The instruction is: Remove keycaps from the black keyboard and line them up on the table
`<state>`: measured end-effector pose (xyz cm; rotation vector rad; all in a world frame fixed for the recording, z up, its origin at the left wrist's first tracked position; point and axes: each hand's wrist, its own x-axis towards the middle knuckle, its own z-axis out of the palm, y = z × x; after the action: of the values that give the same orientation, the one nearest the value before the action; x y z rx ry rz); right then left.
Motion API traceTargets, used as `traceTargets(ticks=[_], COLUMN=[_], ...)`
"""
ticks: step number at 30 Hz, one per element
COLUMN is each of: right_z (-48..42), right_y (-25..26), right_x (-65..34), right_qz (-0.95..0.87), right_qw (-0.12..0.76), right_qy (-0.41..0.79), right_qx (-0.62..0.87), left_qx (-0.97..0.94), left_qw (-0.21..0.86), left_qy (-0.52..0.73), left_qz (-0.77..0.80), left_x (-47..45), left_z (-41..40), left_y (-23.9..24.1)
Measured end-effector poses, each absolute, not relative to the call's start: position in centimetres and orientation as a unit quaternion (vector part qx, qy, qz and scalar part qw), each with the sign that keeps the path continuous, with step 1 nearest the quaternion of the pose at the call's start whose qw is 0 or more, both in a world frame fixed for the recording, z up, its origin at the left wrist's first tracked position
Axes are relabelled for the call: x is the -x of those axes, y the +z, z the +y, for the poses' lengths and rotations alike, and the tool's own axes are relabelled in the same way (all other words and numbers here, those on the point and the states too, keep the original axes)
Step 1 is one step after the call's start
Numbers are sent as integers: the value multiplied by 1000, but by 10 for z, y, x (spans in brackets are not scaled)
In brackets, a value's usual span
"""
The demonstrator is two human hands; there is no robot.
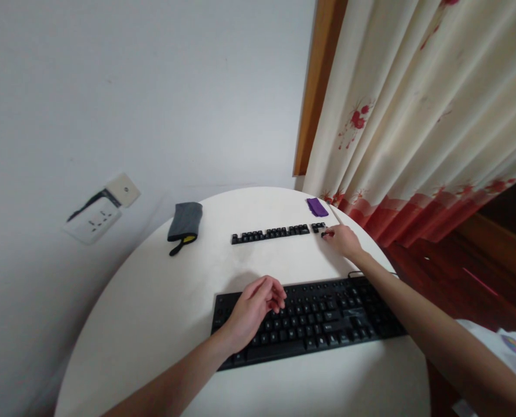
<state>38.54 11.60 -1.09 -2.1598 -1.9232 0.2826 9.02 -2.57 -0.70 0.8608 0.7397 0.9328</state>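
Observation:
A black keyboard [301, 327] lies across the front of the white round table [153, 324], with some keys gone from its upper right part. My left hand [260, 301] hovers over its left half, fingers loosely curled and nothing seen in them. Further back, my right hand [339, 238] pinches a small black keycap [324, 234] at the table surface. Just beyond those fingertips sits a short group of loose keycaps [316, 226]. To its left runs a long row of black keycaps [270, 234].
A grey cloth pouch [185, 223] with a black loop lies at the back left. Near the back right edge is a folded purple cloth [317, 207]. A wall with a socket [95, 220] rises behind, and a floral curtain [396, 127] hangs at the right.

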Motion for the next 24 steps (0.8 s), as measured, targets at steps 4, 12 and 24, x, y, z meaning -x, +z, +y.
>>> traceTargets(ticks=[4, 12, 24], right_z=[117, 119, 133], right_y=[-14, -19, -20], right_x=[-387, -388, -383], right_qz=[-644, -604, -601], right_qw=[114, 111, 127], right_qy=[93, 95, 99], right_qx=[751, 783, 783], left_qx=[-391, -391, -394], left_qw=[743, 743, 743], left_qy=[424, 421, 415], left_qz=[340, 343, 347], left_x=[-91, -91, -91], left_z=[-26, -25, -26], left_y=[-5, -8, -6])
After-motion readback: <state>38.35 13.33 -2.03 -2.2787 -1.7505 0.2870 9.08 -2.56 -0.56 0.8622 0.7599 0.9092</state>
